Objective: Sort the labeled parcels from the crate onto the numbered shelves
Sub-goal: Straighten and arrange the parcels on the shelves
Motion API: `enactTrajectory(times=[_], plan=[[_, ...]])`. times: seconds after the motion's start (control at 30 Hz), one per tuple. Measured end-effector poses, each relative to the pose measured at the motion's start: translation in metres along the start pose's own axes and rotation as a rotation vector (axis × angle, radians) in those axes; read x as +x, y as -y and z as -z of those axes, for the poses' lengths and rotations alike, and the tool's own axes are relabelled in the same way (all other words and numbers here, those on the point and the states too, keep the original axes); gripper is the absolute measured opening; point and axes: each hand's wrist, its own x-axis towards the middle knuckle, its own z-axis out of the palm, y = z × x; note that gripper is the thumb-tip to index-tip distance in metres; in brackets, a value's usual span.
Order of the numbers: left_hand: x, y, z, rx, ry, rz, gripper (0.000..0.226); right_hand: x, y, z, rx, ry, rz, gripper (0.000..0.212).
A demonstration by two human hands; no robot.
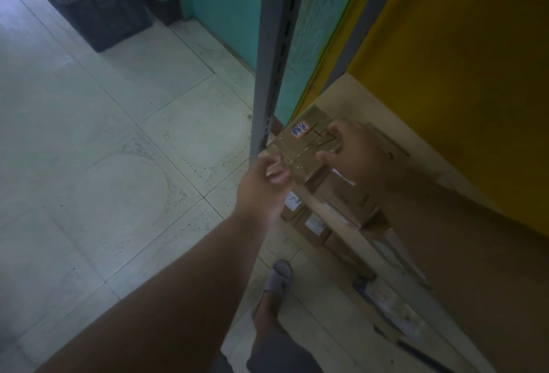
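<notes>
Both your hands hold a tape-sealed brown cardboard parcel (pixel 300 146) at the wooden shelf (pixel 350 96) edge — left hand (pixel 264 182) gripping its near corner, right hand (pixel 350 149) clasping the far side. Slide it in level, clear of the grey metal upright (pixel 267 81).

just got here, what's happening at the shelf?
A person is holding a taped cardboard parcel with both hands at the shelf, just past the grey upright post. The left hand grips its near corner and the right hand pinches the far side. The parcel has a small handwritten label and sits on or just above other boxes already stacked there; I cannot tell whether it is set down. A dark crate stands on the floor behind, to the left.
</notes>
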Motion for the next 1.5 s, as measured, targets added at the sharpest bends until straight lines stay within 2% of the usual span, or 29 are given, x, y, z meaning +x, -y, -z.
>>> enactTrajectory(times=[0.17, 0.37, 0.53, 0.87, 1.03, 1.5], plan=[[-0.001, -0.001, 0.005, 0.001, 0.050, -0.007, 0.053, -0.002, 0.005, -0.001, -0.048, -0.037, -0.029, 0.056], [-0.017, 0.018, 0.000, 0.169, 0.080, -0.003, 0.032, -0.029, 0.004, 0.011, -0.064, -0.140, -0.045, 0.055], [-0.032, 0.027, -0.028, 0.330, 0.172, -0.021, 0.040, -0.037, -0.038, 0.036, -0.093, -0.073, -0.032, 0.053], [-0.023, 0.045, -0.094, 0.331, -0.087, -0.123, 0.039, -0.005, -0.114, 0.052, -0.229, 0.078, -0.031, 0.062], [-0.023, 0.051, -0.098, 0.283, -0.129, -0.092, 0.030, 0.004, -0.119, 0.042, -0.278, 0.111, -0.046, 0.070], [-0.026, 0.065, -0.083, 0.279, -0.115, -0.128, 0.043, -0.003, -0.114, 0.026, -0.307, 0.080, -0.045, 0.064]])
